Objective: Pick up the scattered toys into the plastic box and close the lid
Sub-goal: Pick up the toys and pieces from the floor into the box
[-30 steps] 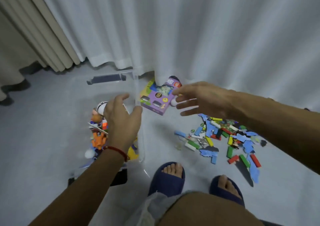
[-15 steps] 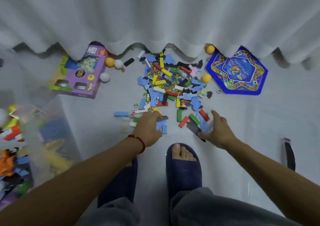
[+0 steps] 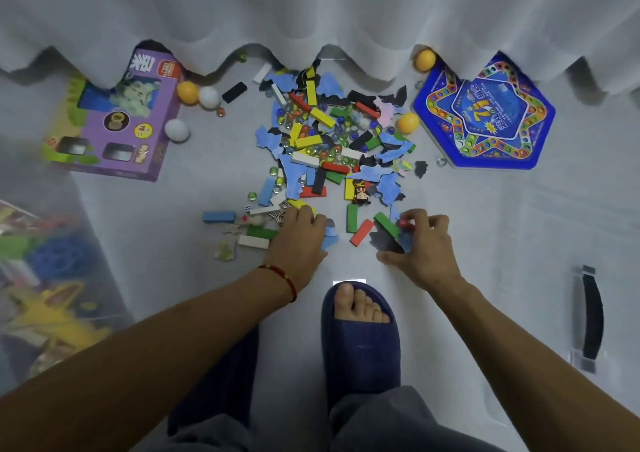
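Note:
A heap of scattered toys [image 3: 332, 139] lies on the pale floor by the curtain: coloured wooden blocks, blue puzzle pieces, glass marbles and a small figure [image 3: 362, 193]. My left hand [image 3: 298, 240] rests palm down on the heap's near edge, its fingers curled over blue puzzle pieces [image 3: 330, 240]. My right hand [image 3: 419, 243] is closed around a small red piece [image 3: 404, 223] with dark and blue puzzle pieces under its fingers. The clear plastic box [image 3: 69, 209] stands at the left with toys inside.
A purple toy carton [image 3: 138, 132] lies at the back left beside white and orange balls [image 3: 177, 130]. A blue star-pattern game board [image 3: 485, 115] lies at the back right. The clear lid with a black handle [image 3: 592, 316] lies at the right. My slippered foot [image 3: 360, 330] stands between my arms.
I turned from the box to the toy heap. Both hands came down to its near edge, and their fingers have closed over pieces since half a second ago.

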Demonstrator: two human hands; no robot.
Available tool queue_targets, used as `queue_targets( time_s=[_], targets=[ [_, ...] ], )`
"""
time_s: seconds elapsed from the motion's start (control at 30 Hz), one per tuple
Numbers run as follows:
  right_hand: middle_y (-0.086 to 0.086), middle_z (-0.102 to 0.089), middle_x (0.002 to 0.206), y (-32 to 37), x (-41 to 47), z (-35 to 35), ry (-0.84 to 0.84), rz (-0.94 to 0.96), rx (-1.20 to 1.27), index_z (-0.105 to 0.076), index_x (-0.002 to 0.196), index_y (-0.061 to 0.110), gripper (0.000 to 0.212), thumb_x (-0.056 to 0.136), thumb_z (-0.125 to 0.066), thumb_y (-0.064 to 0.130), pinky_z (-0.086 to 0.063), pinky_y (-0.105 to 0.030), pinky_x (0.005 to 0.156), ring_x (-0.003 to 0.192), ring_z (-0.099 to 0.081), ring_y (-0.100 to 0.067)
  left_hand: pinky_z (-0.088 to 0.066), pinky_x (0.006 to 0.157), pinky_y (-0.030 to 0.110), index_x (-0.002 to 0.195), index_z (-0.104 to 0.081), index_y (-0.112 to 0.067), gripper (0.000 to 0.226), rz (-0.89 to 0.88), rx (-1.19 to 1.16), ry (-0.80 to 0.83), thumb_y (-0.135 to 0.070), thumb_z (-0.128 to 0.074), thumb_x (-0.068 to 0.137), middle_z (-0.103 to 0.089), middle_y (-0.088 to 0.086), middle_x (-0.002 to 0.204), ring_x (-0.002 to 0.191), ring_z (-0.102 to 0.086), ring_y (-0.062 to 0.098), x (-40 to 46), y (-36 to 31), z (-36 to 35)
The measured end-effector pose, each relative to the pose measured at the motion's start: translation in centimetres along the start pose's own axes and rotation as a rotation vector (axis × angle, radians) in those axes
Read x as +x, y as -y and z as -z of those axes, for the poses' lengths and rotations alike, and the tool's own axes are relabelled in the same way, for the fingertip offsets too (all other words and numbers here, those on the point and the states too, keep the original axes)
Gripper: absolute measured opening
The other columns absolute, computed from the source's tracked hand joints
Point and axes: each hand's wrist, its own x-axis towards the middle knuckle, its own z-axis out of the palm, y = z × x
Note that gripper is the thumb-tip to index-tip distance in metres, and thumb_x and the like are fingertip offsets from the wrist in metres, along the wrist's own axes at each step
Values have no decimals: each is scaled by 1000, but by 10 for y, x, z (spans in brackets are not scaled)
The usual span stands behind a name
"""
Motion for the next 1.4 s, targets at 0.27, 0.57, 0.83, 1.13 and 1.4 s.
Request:
queue_targets(
  time_s=[0.27, 0.57, 0.83, 1.13, 1.4],
  targets=[
    [-11, -46, 129, -6, -12, -5, -43, 199, -238, -47, 138, 21, 47, 96, -61, 37, -53, -35, 93, 107, -54, -26, -51, 69, 35, 112, -68, -9, 40, -166, 223, -37, -15, -73, 73, -62, 11, 88, 82, -56, 28, 3, 9, -7],
    [-6, -51, 124, 9, 2, -8, -32, -90, 20, -46, 131, 17, 62, 81, -81, 28, -55, -40, 90, 107, -53, -23, -57, 55, 37, 106, -65, -2, 81, -157, 161, 40, 4, -92, 30, -61, 22, 102, 84, -58, 33, 1, 10, 2],
    [-3, -43, 111, 18, 4, 1, 62, -151, 21, -48, 125, 11, 53, 85, -77, 31, -47, -30, 81, 101, -51, -20, -54, 65, 36, 117, -62, -6, 73, -215, 100, 34, 1, -88, 49, -60, 16, 108, 94, -57, 30, 7, 10, -1],
    [-1, -51, 112, 13, -15, 12, 98, -136, 194, -37, 131, 16, 38, 101, -55, 29, -56, -36, 77, 90, -59, -20, -47, 48, 31, 93, -64, -9, 53, -187, 217, 17, -7, -90, 47, -58, 11, 86, 80, -55, 26, 12, 6, -6],
    [-14, -61, 116, 20, -43, 43, 122, -225, 565, -32, 148, 13, 53, 101, -53, 25, -61, -38, 69, 86, -66, -26, -24, 43, 27, 88, -62, -12, 53, -271, 389, 42, 0, -83, 40, -59, 8, 82, 72, -56, 21, -8, -3, 8]
  ],
)
